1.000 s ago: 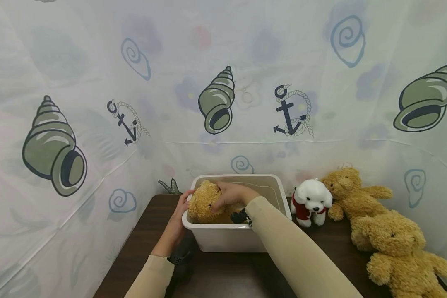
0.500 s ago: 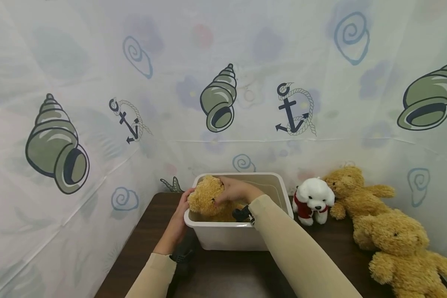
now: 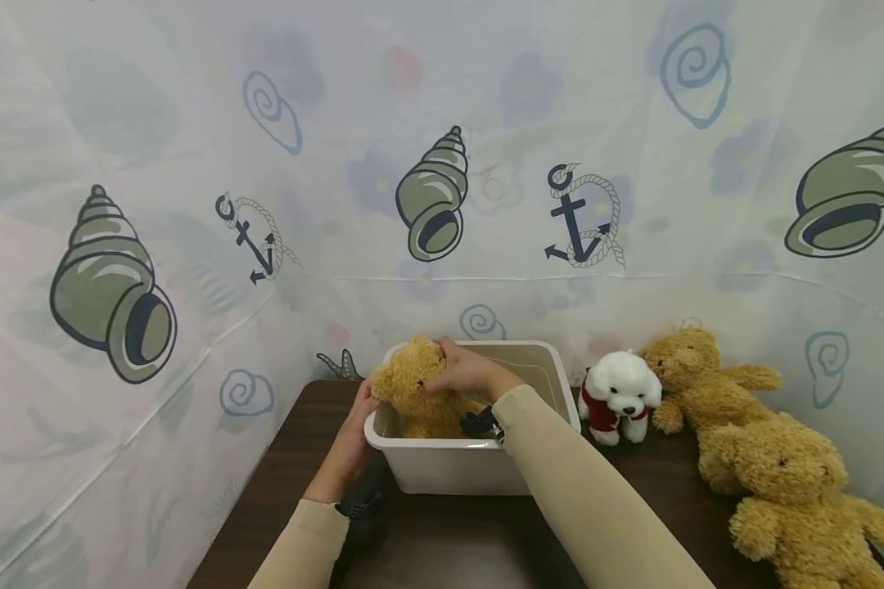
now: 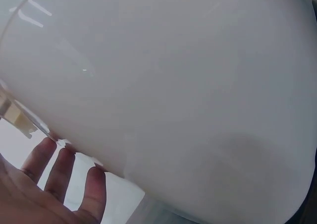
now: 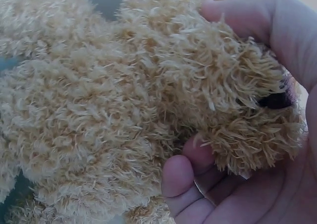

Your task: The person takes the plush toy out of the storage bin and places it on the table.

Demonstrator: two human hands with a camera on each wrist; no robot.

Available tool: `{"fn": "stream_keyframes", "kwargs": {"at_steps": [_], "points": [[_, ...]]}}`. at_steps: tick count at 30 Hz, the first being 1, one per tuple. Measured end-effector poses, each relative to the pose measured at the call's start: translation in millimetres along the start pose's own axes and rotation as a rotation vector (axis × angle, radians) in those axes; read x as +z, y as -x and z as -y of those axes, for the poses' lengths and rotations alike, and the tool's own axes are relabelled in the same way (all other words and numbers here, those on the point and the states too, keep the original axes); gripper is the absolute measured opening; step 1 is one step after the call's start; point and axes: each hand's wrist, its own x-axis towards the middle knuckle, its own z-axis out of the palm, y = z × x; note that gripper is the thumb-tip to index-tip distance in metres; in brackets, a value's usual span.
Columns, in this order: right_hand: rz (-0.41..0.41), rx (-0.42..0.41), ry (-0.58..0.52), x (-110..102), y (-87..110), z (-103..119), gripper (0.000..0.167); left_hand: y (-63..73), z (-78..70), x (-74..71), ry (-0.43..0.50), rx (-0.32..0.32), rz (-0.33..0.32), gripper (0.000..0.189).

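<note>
A golden-brown teddy bear (image 3: 405, 383) is partly inside a white plastic bin (image 3: 460, 474), its head above the rim and its lower body hidden by the front wall. My right hand (image 3: 471, 370) grips the bear's head by the muzzle. In the right wrist view, thumb and curled fingers close around the shaggy fur, and a dark nose shows by the palm. My left hand (image 3: 357, 421) is at the bin's left side, near the bear's ear. In the left wrist view, its nearly straight fingers (image 4: 62, 172) touch the bin's outside; its thumb is hidden.
To the right of the bin, a white plush dog (image 3: 622, 393) in a red vest sits on the dark wooden table (image 3: 457, 536). Two more teddy bears (image 3: 729, 393) lie in a row along the right side. A shell-print curtain (image 3: 324, 213) hangs behind.
My right hand has raised the teddy bear's head and tipped it more upright, so more of its body shows. My left hand has stayed at the bin's left side.
</note>
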Motion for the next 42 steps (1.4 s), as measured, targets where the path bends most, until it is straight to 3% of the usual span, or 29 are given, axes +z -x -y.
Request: {"fn": "stream_keyframes", "kwargs": {"at_steps": [8,12,17,27,42], "points": [[-0.018,-0.04,-0.017,2,1.2,-2,0.108,2.4,-0.2,1.0,-0.016,-0.009,-0.004,0.056],[-0.049,-0.099,-0.039,0,2.8,1,0.11,2.2,-1.4,1.9,-0.008,-0.009,-0.012,0.057],[-0.126,-0.18,0.034,-3,5.6,5,0.113,1.4,-2.0,2.5,-0.034,-0.036,-0.043,0.056],[-0.167,-0.251,0.081,-1,15.5,18,0.108,1.4,-5.1,2.2,-0.027,-0.051,-0.058,0.056],[-0.495,-0.364,0.054,-15,68.0,57,0.106,4.1,-6.4,5.5,-0.009,0.011,-0.048,0.052]]}}
